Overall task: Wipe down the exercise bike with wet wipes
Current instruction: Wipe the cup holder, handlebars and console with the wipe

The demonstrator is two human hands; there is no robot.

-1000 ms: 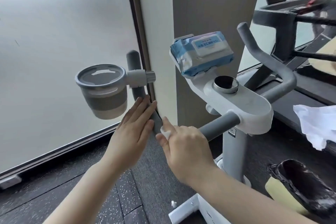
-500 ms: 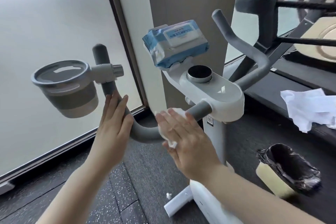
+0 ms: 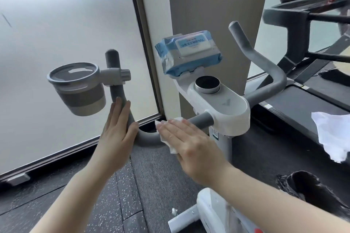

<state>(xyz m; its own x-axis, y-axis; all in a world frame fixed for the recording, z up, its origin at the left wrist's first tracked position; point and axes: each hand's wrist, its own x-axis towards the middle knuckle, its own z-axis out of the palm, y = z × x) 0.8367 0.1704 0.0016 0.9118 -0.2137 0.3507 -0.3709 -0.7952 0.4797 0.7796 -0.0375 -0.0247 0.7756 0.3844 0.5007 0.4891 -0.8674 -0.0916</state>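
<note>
A white exercise bike (image 3: 229, 117) with grey foam handlebars stands in front of me. My right hand (image 3: 187, 142) lies flat over the left handlebar (image 3: 147, 137), pressing a white wet wipe (image 3: 173, 148) against it near the white console. My left hand (image 3: 118, 130) rests with straight fingers against the bend of the same bar, holding nothing. A blue pack of wet wipes (image 3: 189, 53) sits on the console's front ledge. A grey cup holder (image 3: 79, 89) is clamped to the upright end of the left bar.
A frosted glass wall and a beige pillar stand behind the bike. A treadmill (image 3: 303, 104) is at the right with a crumpled white wipe (image 3: 333, 134) on it. A bin with a black bag (image 3: 312, 193) sits at lower right. The floor is dark speckled rubber.
My right hand opened from a curled grip to a flat palm and slid with the wipe along the bar toward the console. My left hand stays at the bend.
</note>
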